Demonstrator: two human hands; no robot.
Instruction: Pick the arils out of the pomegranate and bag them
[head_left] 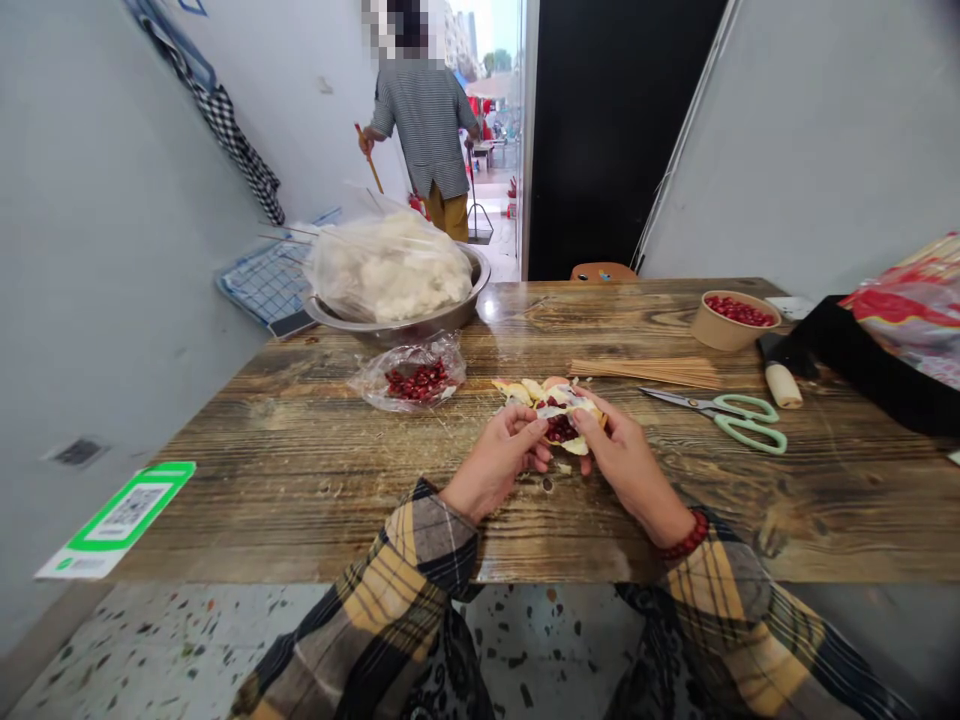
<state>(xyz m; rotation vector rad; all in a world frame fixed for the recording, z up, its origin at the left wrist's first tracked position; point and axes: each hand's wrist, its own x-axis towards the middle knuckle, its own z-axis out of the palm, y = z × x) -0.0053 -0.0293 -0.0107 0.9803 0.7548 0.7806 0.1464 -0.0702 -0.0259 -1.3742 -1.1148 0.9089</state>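
Note:
Between my two hands is an opened pomegranate [561, 428], its dark red seeds showing among pale peel and membrane. My left hand [506, 450] pinches its left side, thumb and forefinger together at the edge. From the other side my right hand [619, 445] grips it, the thumb lying on top. Bits of yellowish peel [517, 392] lie just beyond the fruit. To the left, loose red seeds [418, 382] rest in a clear plastic bag [367, 385]. A paper bowl [716, 328] of pomegranate seeds stands at the back right.
Scissors [739, 415] with green handles and a bundle of wooden skewers [645, 373] lie right of my hands. A metal basin [360, 328] holds a bag of whitish stuff [405, 270]. A knife with a pale handle [782, 385] lies at right. Beyond the wooden table [300, 480], a person [427, 130] stands near the doorway.

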